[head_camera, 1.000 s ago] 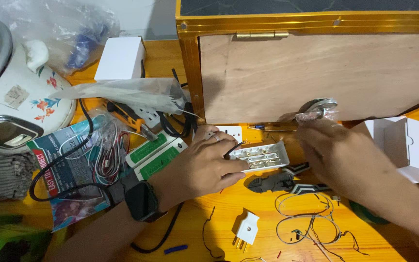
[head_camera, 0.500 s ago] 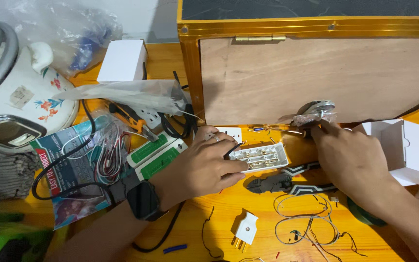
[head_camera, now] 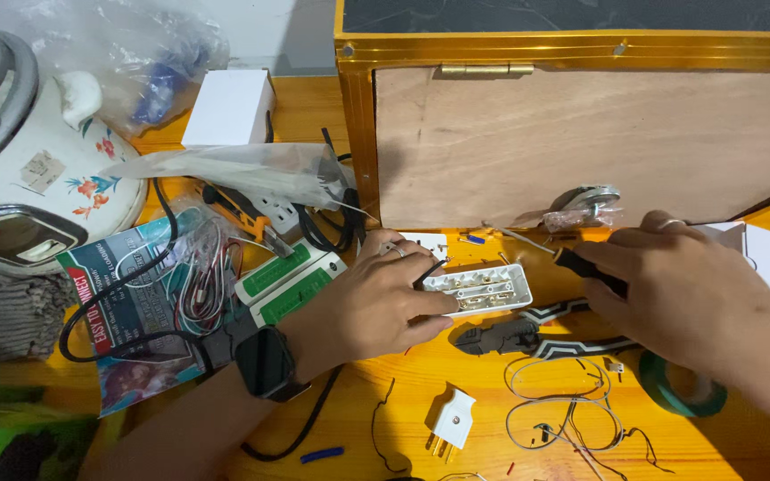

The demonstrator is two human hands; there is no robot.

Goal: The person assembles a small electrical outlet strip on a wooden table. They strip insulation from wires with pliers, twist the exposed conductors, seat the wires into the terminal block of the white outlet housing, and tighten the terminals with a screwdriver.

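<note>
My left hand, with a dark watch on the wrist, presses on the left end of an opened white socket strip that lies on the orange table and shows its brass contacts. My right hand grips a screwdriver by its black handle; the thin shaft points left, above the strip. Black pliers with patterned handles lie just below the strip.
A wooden board in a yellow frame stands behind. A white plug, loose wires and a green tape roll lie in front. A green tester, magazine, rice cooker and white box crowd the left.
My right hand went up to the board's lower edge and now holds a screwdriver over the strip. My left hand has stayed on the strip.
</note>
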